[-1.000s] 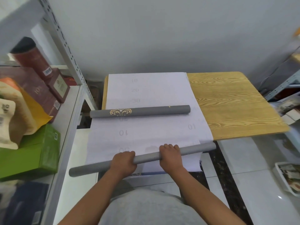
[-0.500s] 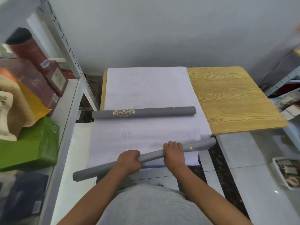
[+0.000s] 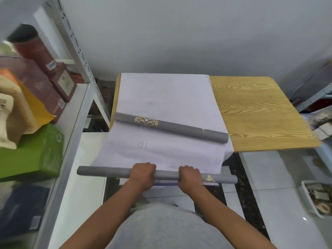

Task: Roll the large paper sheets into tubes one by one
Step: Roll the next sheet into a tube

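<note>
Gripping a long grey paper tube (image 3: 111,172) with both fists, I have it lying crosswise at the near edge of the pale white sheets (image 3: 165,108), just past the table's front edge and above the tiled floor. The tube is slim, matte and smooth, with a small gold emblem (image 3: 209,178) showing near its right end. My left hand (image 3: 142,174) is clenched over the tube a little left of its middle, knuckles up; my right hand (image 3: 189,177) is clenched over it the same way, just left of the emblem, with bare tube between the two fists. Both ends of the tube stick out well beyond my hands. The sheets are thin, flat and faintly printed with grey numbers showing through; they cover the left part of the wooden table (image 3: 260,114), whose top has a yellow-brown swirling grain and rounded corners, and they drape over its front edge toward me. Lying on the sheets, well apart from my hands, is a second grey tube (image 3: 179,129), tilted so its right end sits nearer to me, carrying a gold scrollwork ornament (image 3: 146,121) near its left end. On my left stands a white metal shelf (image 3: 79,97) holding a green box (image 3: 36,153) and dark red cartons (image 3: 45,87).
</note>
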